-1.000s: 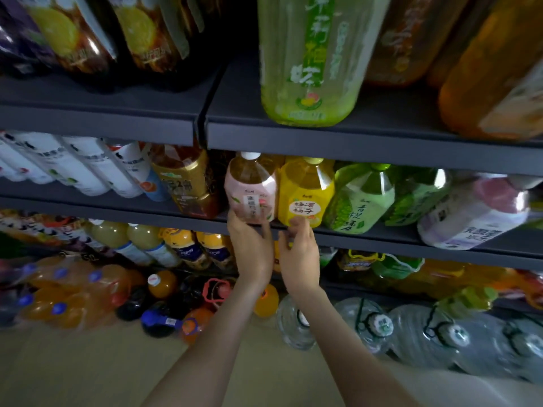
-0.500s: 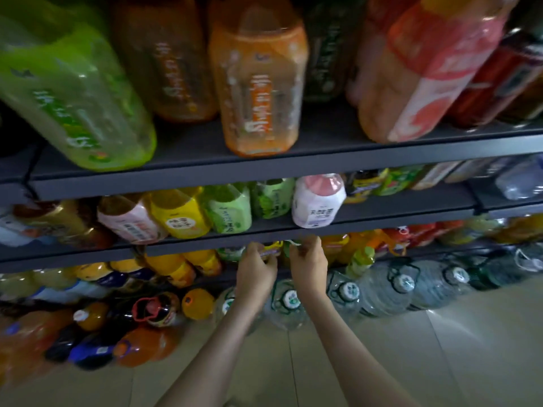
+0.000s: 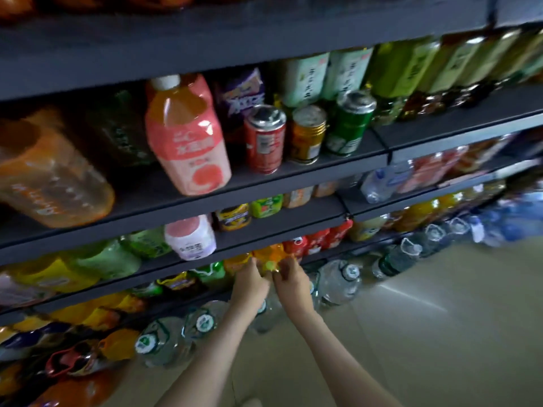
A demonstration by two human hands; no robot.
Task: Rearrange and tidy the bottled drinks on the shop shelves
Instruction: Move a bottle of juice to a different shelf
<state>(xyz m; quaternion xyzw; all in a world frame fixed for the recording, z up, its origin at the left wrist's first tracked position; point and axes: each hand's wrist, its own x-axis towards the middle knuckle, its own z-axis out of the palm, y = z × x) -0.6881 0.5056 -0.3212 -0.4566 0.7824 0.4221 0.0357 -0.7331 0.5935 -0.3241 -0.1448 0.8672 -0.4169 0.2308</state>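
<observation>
Head view | left grip (image 3: 249, 284) and right grip (image 3: 292, 284) side by side, fingers of both curled on one orange bottle (image 3: 269, 255) | bottle between the two grips, at their fingertips | red bottles (image 3: 317, 240) just right of grips | white bottle (image 3: 191, 240) above-left, on next shelf (image 3: 279, 227) | water jugs (image 3: 338, 284) below grips
</observation>
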